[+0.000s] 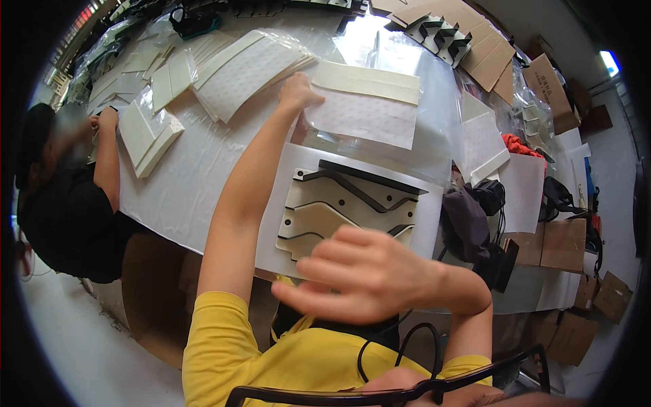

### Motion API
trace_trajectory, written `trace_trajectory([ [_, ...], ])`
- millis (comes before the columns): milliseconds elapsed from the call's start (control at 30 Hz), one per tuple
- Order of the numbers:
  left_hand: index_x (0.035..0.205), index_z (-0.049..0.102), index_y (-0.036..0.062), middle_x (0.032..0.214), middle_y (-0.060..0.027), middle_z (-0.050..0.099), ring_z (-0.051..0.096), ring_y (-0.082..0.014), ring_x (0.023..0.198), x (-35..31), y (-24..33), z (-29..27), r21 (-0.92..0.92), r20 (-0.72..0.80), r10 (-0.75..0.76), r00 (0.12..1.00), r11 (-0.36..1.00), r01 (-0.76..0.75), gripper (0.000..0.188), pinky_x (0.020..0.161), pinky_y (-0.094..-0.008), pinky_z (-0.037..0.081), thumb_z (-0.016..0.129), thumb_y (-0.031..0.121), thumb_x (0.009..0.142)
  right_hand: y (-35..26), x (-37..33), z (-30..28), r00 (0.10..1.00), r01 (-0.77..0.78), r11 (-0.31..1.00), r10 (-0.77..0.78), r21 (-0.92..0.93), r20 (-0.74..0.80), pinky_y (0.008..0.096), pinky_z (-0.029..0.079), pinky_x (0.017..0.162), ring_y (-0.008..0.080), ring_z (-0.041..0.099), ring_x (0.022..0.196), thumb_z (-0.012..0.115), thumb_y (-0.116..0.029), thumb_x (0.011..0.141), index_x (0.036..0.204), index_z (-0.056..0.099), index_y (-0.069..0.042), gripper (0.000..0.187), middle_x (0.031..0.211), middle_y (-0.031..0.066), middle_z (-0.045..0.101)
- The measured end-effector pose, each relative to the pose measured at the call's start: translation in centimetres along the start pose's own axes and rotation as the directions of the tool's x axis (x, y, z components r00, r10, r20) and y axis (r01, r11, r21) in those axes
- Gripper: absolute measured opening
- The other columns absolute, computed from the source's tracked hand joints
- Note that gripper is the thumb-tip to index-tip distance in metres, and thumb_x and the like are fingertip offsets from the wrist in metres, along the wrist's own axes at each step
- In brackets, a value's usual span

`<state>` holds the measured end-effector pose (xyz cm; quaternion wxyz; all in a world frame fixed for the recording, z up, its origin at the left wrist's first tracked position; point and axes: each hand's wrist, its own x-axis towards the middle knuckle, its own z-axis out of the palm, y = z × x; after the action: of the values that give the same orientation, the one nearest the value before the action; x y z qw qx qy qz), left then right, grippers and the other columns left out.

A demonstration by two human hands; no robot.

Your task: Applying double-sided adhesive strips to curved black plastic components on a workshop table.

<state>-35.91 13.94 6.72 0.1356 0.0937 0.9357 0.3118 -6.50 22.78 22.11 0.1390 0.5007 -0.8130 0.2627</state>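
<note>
While two hands [296,92] [371,275] show | one touched banded sheet [369,112] | one black bar [371,178]

The person wears a bright yellow shirt [305,359] with short sleeves that end above the elbows; the left sleeve [217,329] shows soft creases. The left hand [302,93] and right hand [363,275] are bare, the latter's fingers partly blurred. Glasses [325,396] with a thick, dark, glossy frame cross the lower edge of the frame. A thin black cable [439,346] loops by the shirt's front, near the lower centre.
</note>
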Motion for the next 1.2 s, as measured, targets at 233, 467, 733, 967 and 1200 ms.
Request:
trace_trajectory([
  [233,0.116,0.059,-0.0007,0.102,-0.0175,0.067,0.067,-0.0236,0.094,-2.5,-1.6,0.4,-0.835,0.098,0.209,0.973,0.549,-0.034,0.044,0.079,-0.0401,0.056,0.077,0.011,0.077,14.2,-4.9,-0.5,0.769,-0.585,0.811,0.545,-0.024,-0.335,0.0327,0.054,0.071,0.0219,0.067,0.081,0.066,-0.006,0.086,0.102,0.068,-0.002,0.016,0.088,0.0106,0.067],
  [467,0.119,0.06,0.0011,0.106,-0.0117,0.068,0.067,-0.0198,0.096,-9.7,1.2,-0.5,-0.967,0.06,0.276,0.959,0.254,-0.013,0.039,0.086,-0.037,0.055,0.072,0.003,0.082,18.3,-3.3,2.3,0.771,-0.573,0.772,0.393,-0.276,-0.501,0.0422,0.049,0.091,0.0339,0.057,0.111,0.07,-0.033,0.086,0.118,0.061,-0.004,0.045,0.113,0.0145,0.063],
  [733,0.118,0.064,-0.0017,0.101,-0.012,0.07,0.068,-0.0173,0.089,-10.2,-0.3,-1.9,-0.872,-0.12,0.361,0.925,0.407,-0.272,0.033,0.079,-0.0298,0.056,0.059,0.001,0.085,17.9,-0.6,2.7,0.86,-0.432,0.843,0.279,-0.321,-0.427,0.0384,0.055,0.081,0.03,0.066,0.097,0.069,-0.017,0.087,0.114,0.065,-0.007,0.029,0.109,0.0115,0.068],
  [967,0.117,0.065,0.0001,0.104,-0.0103,0.069,0.068,-0.0171,0.09,-9.8,-0.1,-1.3,-0.891,-0.119,0.416,0.902,0.356,-0.282,0.026,0.079,-0.0293,0.057,0.061,0.011,0.094,19.0,-0.5,3.4,0.87,-0.447,0.832,0.318,-0.328,-0.377,0.0379,0.055,0.074,0.0295,0.067,0.089,0.067,-0.014,0.087,0.108,0.067,-0.008,0.022,0.099,0.0102,0.068],
  [1200,0.121,0.056,-0.0007,0.104,-0.013,0.068,0.069,-0.0188,0.086,-6.4,-5.5,0.9,-0.92,-0.044,0.234,0.971,0.37,-0.131,0.032,0.068,-0.0309,0.059,0.058,0.0,0.09,21.7,-0.6,6.8,0.892,-0.449,0.801,0.429,-0.397,-0.143,0.0388,0.052,0.077,0.0277,0.064,0.088,0.065,-0.016,0.088,0.099,0.069,-0.008,0.015,0.089,0.01,0.064],
])
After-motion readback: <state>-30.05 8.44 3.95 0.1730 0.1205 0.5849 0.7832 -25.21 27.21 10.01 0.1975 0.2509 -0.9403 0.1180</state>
